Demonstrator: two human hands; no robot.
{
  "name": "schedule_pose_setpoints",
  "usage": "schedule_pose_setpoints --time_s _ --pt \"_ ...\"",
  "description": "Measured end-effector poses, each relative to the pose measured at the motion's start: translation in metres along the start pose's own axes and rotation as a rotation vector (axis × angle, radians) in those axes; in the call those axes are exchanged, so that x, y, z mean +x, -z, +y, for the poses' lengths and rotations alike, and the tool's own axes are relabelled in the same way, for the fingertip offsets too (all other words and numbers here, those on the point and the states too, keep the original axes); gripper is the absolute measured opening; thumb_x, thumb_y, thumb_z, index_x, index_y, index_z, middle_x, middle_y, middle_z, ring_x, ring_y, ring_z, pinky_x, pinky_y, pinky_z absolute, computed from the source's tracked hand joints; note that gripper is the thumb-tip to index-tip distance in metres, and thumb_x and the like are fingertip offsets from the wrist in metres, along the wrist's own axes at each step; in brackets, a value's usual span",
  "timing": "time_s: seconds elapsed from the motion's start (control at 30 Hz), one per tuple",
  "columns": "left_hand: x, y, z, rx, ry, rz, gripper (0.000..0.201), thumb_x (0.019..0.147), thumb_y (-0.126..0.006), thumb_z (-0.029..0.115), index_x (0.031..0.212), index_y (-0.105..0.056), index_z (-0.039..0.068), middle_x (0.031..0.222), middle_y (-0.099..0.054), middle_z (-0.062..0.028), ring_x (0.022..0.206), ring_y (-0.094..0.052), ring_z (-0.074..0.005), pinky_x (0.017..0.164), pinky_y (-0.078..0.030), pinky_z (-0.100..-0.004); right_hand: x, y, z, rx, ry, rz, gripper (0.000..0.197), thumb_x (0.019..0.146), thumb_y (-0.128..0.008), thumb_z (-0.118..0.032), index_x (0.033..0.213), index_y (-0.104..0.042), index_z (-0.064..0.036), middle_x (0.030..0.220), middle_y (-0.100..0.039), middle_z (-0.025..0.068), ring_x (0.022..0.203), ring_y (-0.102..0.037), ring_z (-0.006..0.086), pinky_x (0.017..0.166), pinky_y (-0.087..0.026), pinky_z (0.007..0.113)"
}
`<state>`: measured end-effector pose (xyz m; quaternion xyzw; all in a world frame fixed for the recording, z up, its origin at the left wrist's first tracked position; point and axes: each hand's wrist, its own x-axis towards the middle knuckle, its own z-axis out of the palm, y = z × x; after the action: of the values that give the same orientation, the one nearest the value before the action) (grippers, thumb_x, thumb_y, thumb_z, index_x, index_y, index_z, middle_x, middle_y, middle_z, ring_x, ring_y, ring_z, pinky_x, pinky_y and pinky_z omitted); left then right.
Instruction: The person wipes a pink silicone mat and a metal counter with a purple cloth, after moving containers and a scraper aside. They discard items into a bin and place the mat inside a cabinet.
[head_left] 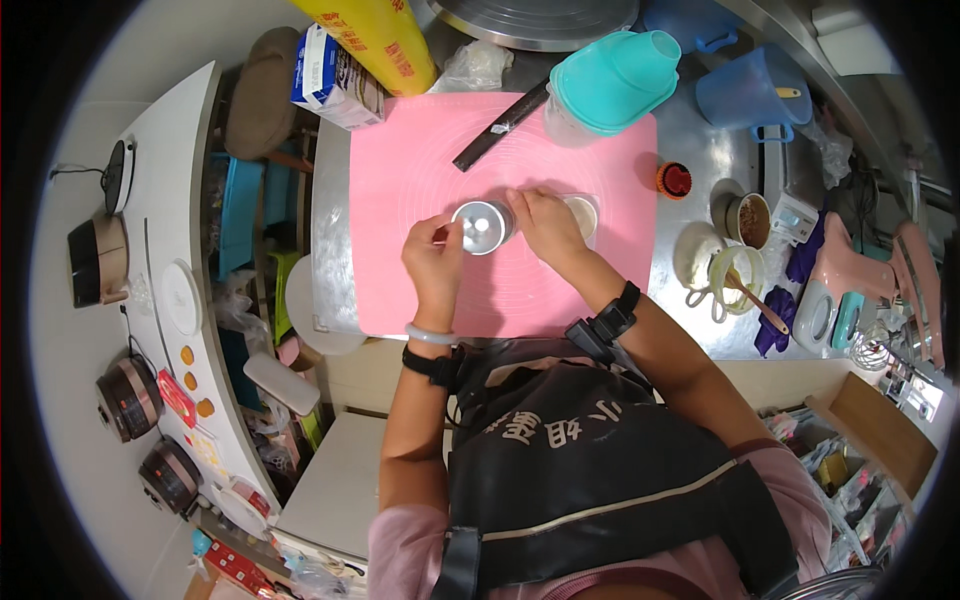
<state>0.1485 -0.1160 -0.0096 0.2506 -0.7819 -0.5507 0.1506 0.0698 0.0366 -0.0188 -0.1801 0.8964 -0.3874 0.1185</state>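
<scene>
Right in the middle, the small, round, silvery metal cup (480,236) sits over the smooth pink baking mat (400,300), its bright opening facing up! In comes the bare left hand (433,268), thumb and fingertips drawn close at the rim's left side; whether they pinch the wall, I can't tell. Opposite, the bare right hand (548,228) is palm down, fingers curled by the cup's right side (its exact grip is hidden, sadly), half covering a small round container with pale contents (583,214). My call: this cup handles light and stiff, not fragile, though polished metal could slip under damp fingers. Best hold? Both sides, below the rim, fingertips clear of the opening.
</scene>
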Motion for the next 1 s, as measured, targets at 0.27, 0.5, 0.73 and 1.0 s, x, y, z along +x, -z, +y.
schedule_pose_setpoints --time_s 0.27,0.5,0.73,1.0 --pt "-0.009 -0.021 -0.001 0.027 0.028 -0.253 0.023 0.082 -0.063 0.012 0.098 -0.061 -0.004 0.089 -0.057 -0.0104 0.074 -0.057 -0.0147 0.064 -0.047 -0.026 -0.004 0.002 0.003 -0.156 -0.077 -0.15 0.019 0.082 -0.052 -0.019 0.088 -0.061 -0.0039 0.076 -0.062 0.0159 0.074 -0.06 0.035 0.065 -0.048 0.043" --pt "-0.004 -0.04 0.027 -0.535 0.465 -0.583 0.048 0.096 -0.036 0.04 0.104 -0.059 -0.001 0.086 -0.06 -0.0064 0.074 -0.055 -0.0124 0.068 -0.045 -0.0245 -0.03 0.083 0.045 -0.328 -0.001 -0.017 0.018 0.078 -0.055 -0.014 0.093 -0.061 -0.0054 0.083 -0.06 0.0153 0.074 -0.059 0.0314 0.066 -0.048 0.041" --pt "-0.009 -0.082 0.03 -0.374 0.49 -0.777 0.051 0.096 -0.03 0.043 0.111 -0.055 0.001 0.093 -0.061 -0.005 0.075 -0.054 -0.0117 0.068 -0.043 -0.0253 -0.035 0.082 0.068 -0.257 -0.138 -0.035 0.019 0.078 -0.053 -0.015 0.089 -0.061 -0.0017 0.081 -0.059 0.0191 0.075 -0.058 0.0344 0.07 -0.046 0.043" --pt "0.012 -0.068 0.068 -1.39 0.629 -0.766 0.049 0.094 -0.034 0.043 0.09 -0.057 -0.001 0.08 -0.05 -0.0054 0.075 -0.047 -0.0201 0.074 -0.039 -0.0315 -0.036 0.188 0.109 -0.164 -0.335 0.523 0.026 0.079 -0.059 -0.026 0.081 -0.063 0.0002 0.066 -0.061 0.0182 0.062 -0.061 0.0345 0.057 -0.047 0.038"
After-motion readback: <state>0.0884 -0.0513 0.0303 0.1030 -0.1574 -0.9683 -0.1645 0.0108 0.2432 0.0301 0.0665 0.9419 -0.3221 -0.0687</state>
